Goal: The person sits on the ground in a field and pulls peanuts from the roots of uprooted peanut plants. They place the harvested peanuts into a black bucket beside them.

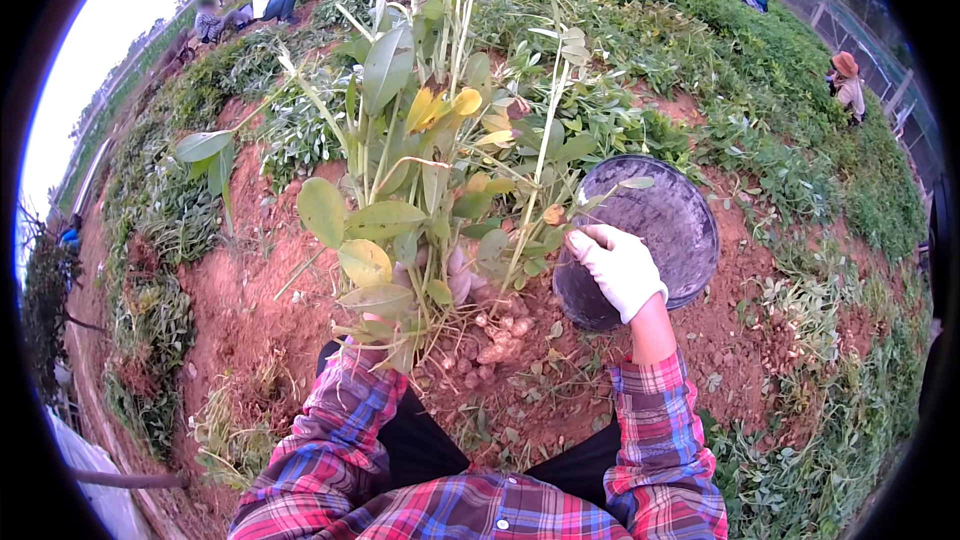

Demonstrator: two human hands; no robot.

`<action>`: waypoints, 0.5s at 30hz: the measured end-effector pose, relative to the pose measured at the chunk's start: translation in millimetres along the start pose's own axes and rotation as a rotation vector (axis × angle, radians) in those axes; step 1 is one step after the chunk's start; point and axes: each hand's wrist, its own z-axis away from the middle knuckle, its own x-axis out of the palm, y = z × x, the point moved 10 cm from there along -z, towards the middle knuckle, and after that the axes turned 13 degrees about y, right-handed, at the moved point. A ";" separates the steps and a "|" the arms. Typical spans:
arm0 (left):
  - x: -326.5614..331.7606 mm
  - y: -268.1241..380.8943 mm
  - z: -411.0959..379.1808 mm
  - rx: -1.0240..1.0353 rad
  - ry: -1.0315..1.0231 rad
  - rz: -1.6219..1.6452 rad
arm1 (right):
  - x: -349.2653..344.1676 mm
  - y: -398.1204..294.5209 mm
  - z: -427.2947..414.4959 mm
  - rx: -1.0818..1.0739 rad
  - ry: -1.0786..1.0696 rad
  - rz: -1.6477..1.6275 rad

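A leafy peanut plant stands upright before me, its stems gripped by my left hand, which is gloved and mostly hidden by leaves. Peanut pods with soil on them hang at the roots, just below that hand. My right hand, in a white glove, is at the right side of the plant, thumb and forefinger together near a leafy stem; whether they pinch it I cannot tell. Behind the right hand a dark round basin rests tilted on the reddish soil.
Pulled peanut plants lie in heaps at the left and right. Two people sit at the upper left, and others crouch among green plants at the upper right near a mesh fence. White sheeting lies at the lower left.
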 end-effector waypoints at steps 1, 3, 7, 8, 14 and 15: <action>-0.8 1.1 0.6 0.011 -0.005 -0.023 | -11.2 -0.7 3.8 0.104 0.033 0.015; 0.3 2.0 -0.3 0.023 0.001 -0.062 | -20.5 2.3 5.0 0.151 0.097 -0.151; -6.6 -1.4 1.0 0.060 0.121 0.006 | 21.6 -15.9 10.3 -0.006 0.063 -0.446; -11.7 -5.8 4.1 0.066 0.202 0.036 | 27.1 -20.1 12.4 -0.124 0.062 -0.180; -27.8 -22.0 8.7 -0.135 0.267 0.142 | 50.7 -10.8 13.0 -0.138 0.140 -0.218; -23.0 -17.4 7.2 -0.104 0.228 0.118 | 49.1 -10.2 13.8 -0.104 0.151 -0.348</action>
